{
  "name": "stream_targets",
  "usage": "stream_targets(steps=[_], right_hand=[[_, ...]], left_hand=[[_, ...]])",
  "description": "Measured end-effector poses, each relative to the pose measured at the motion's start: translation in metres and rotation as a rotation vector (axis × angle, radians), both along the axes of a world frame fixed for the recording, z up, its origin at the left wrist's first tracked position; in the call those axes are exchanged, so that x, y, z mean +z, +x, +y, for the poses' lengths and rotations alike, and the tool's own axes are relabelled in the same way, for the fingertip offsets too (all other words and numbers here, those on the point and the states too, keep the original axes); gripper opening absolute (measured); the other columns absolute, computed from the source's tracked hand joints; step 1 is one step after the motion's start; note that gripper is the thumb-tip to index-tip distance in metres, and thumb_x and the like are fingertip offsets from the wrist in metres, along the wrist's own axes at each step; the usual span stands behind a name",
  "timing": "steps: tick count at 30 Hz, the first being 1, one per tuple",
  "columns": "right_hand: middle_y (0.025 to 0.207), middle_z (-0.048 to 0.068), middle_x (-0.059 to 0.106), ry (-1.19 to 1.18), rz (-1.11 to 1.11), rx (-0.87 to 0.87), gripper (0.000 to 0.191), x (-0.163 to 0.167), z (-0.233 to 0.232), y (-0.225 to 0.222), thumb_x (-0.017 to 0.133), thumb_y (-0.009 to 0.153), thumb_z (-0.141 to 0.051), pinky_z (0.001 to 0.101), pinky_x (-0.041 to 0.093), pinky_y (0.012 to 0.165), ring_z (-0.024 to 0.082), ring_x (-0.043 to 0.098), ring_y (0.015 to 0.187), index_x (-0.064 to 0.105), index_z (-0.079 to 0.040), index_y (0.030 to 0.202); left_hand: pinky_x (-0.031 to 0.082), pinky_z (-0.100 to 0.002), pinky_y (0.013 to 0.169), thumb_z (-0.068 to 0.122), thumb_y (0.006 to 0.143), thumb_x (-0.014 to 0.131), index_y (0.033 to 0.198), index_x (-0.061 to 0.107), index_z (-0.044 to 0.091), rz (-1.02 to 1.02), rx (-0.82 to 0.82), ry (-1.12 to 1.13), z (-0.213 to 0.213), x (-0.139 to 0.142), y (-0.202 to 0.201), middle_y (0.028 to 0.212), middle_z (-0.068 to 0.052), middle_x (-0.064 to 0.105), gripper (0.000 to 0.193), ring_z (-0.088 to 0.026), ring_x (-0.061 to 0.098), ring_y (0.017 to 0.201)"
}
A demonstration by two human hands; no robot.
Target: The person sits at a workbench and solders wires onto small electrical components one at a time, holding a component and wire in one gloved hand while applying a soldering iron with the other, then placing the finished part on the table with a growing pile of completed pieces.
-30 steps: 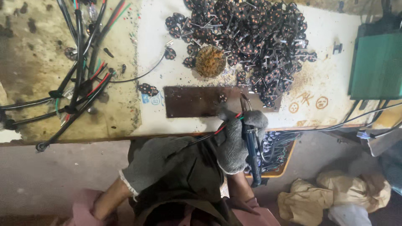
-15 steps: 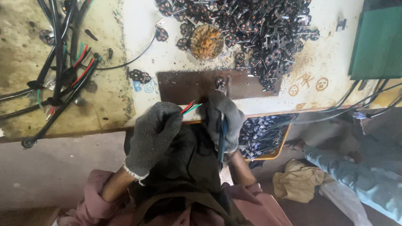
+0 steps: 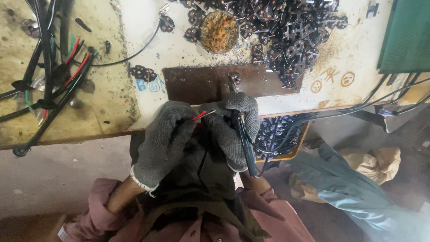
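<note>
At bench edge, both hands in grey knit gloves meet just below a brown metal plate (image 3: pixel 201 83). Left hand (image 3: pixel 163 134) is curled tight, pinching thin wires (image 3: pixel 200 115), red one clearest w/ a green one beside it, tips poking out toward the right hand. Right hand (image 3: pixel 235 123) is closed round a dark pen-like iron (image 3: pixel 245 143), held approx upright, tip up near the wire ends; can't tell if tip actually touches them. Thin black cord runs off the iron's lower end to the right. On the plate sits one small black part (image 3: pixel 235 78) just above the right-hand fingers. Beyond the plate, on the white top, a big heap of black parts (image 3: pixel 286 31) w/ metal pins, and a round orange-brown scrubby pad (image 3: pixel 219 30) at its left edge. Another small black part (image 3: pixel 143 72) lies left of the plate, & a black lead curves up from there to the bench's far edge. Far left, on the stained yellowish board, a cable bundle (image 3: pixel 53 76), black w/ red & green strands. Green box (image 3: pixel 407 36) at right edge. Under the bench lip, right of the hands, a yellow tray (image 3: pixel 280 134) of more black parts. Blue-grey cloth (image 3: pixel 354 188) lies lower right, near tan bags on the floor.
</note>
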State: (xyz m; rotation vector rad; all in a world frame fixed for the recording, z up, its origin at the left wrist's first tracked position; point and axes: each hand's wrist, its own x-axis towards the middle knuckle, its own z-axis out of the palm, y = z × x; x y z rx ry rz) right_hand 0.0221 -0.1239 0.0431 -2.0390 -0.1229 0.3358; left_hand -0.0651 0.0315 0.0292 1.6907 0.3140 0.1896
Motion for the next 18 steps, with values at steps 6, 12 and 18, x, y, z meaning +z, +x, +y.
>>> stream_targets(steps=[6,12,18], right_hand=[[0.082,0.006,0.070,-0.324,-0.046,0.189,0.019,0.009,0.002,0.001,0.087,0.074,-0.011,0.0325,0.052,0.067,0.019,0.069,0.077,0.078,-0.009,0.091],[0.090,0.004,0.075,-0.179,-0.018,0.117,0.015,0.011,0.006,-0.002,0.085,0.082,-0.011,0.0320,0.056,0.070,0.018,0.073,0.081,0.077,-0.010,0.095],[0.098,0.005,0.073,0.046,0.047,0.120,0.024,0.004,-0.005,-0.003,0.084,0.079,-0.003,0.0305,0.058,0.077,0.019,0.072,0.088,0.073,-0.007,0.100]], left_hand=[[0.054,-0.040,0.093,0.001,0.095,0.070,0.108,0.065,0.003,0.052,0.075,0.023,-0.001,-0.003,0.003,0.108,-0.015,0.066,0.014,-0.034,0.066,0.104],[0.054,-0.041,0.096,0.001,0.093,0.071,0.109,0.066,0.003,-0.018,0.038,0.048,0.004,-0.006,0.000,0.110,-0.015,0.066,0.017,-0.035,0.066,0.108],[0.055,-0.039,0.086,0.000,0.088,0.072,0.113,0.068,0.005,0.021,-0.045,0.198,0.006,-0.003,-0.005,0.113,-0.017,0.066,0.025,-0.034,0.066,0.104]])
